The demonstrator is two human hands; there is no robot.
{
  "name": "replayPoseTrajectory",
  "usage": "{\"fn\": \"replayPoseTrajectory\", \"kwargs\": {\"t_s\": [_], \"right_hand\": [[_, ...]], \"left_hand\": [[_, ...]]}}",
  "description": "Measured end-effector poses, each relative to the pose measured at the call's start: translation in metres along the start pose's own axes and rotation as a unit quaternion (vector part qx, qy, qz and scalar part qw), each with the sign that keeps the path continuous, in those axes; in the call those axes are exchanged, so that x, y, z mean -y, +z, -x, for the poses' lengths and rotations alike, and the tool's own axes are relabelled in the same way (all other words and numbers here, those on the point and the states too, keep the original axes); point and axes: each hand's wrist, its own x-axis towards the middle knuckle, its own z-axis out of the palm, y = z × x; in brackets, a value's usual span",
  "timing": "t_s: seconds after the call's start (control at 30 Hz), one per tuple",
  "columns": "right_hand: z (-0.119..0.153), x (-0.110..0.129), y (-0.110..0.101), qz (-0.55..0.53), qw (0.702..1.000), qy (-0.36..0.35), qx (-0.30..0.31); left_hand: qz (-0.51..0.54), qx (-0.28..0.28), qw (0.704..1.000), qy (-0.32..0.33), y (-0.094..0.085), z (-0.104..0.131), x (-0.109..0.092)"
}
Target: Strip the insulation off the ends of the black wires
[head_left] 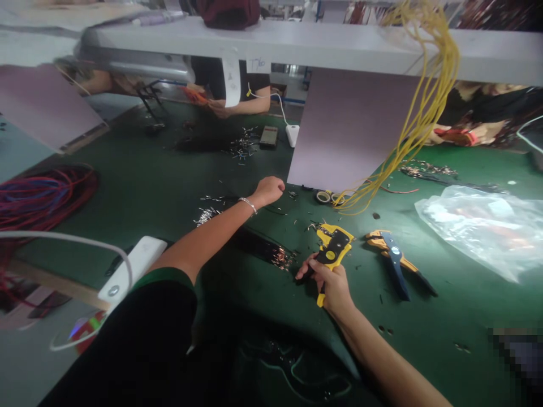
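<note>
My right hand [328,280] is wrapped round a yellow and black wire stripper [335,246], its jaws pointing away from me over the green table [169,186]. Stretched forward, my left hand [270,191] is closed over the table; what it holds, if anything, is hidden. Small dark bits [292,195] lie just right of it. Between my arms runs a bundle of black wires [254,246] with bare copper ends [282,258]. Beside the left forearm is a pile of silvery terminals [206,216].
A second stripper [394,260] and a plastic bag [483,226] lie right. Yellow wires [407,147] hang from the shelf [322,42]. Tape rolls [323,196] sit beneath a hanging panel [343,124]. A white power strip [133,268] and coiled wires [42,195] are left. People's hands [220,108] work opposite.
</note>
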Motion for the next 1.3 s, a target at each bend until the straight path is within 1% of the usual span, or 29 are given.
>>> {"fn": "replayPoseTrajectory", "kwargs": {"t_s": [0.1,0.23,0.37,0.53,0.83,0.97,1.2,1.3], "right_hand": [[-0.001,0.0,0.0,0.004,1.0,0.001,0.001],[-0.001,0.003,0.001,-0.013,1.0,0.01,0.013],[-0.002,0.004,0.001,-0.036,0.999,0.017,0.015],[-0.001,0.004,0.002,-0.049,0.998,0.02,0.02],[-0.002,0.003,0.001,-0.046,0.999,0.021,0.019],[-0.002,0.004,0.001,-0.041,0.999,0.022,0.017],[-0.002,0.005,0.002,-0.037,0.999,0.023,0.017],[-0.002,0.004,0.002,-0.034,0.999,0.02,0.015]], "left_hand": [[-0.028,0.005,0.999,0.04,0.005,-0.004,0.0],[-0.05,0.028,0.994,0.096,0.015,-0.018,-0.004],[-0.059,0.047,0.99,0.118,0.023,-0.033,-0.004],[-0.052,0.06,0.992,0.1,0.027,-0.039,-0.001],[-0.034,0.048,0.997,0.045,0.022,-0.035,0.008],[-0.036,0.054,0.997,0.027,0.023,-0.036,0.005],[-0.038,0.082,0.996,-0.009,0.023,-0.037,0.0],[-0.034,0.083,0.996,-0.018,0.024,-0.035,0.0]]}}
